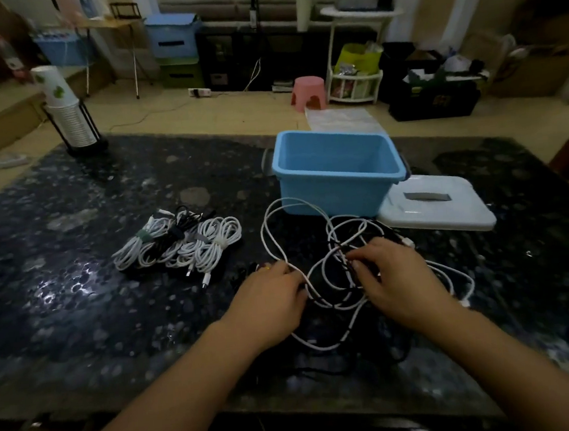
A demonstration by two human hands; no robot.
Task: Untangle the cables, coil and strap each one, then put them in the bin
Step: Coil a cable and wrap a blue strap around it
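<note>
The fingers (290,272) of the left hand (270,302) are curled down onto a white strand at the left edge of the loose tangle of white and black rubbery cables (333,273), pinching it against the dark speckled stone counter (74,268); the fingers of the right hand (395,274) are bent over the knot's middle, tips dug in among crossed white and black strands, though which single strand they grip cannot be told. The tangle lies in the lower centre of the frame, its loops reaching up to touch the front wall of the open light-blue plastic bin (336,190) at centre right. Judging by this, the untangling step is in hand: the next move calls for holding one strand still while the other hand draws a crossing loop free, working a plug end out without tightening the knot. To the left of centre lies a row of coiled, strapped cable bundles (178,241), about five as far as the blur allows, mostly white with one or two black; none is in the bin yet, which looks empty. There is one bin, and one white plastic lid (437,209) flat on the counter just right of it. How many cables make up the tangle cannot be counted; at least one white and one black. One stack of paper cups in a black wire stand (67,110) sits at the upper left.
</note>
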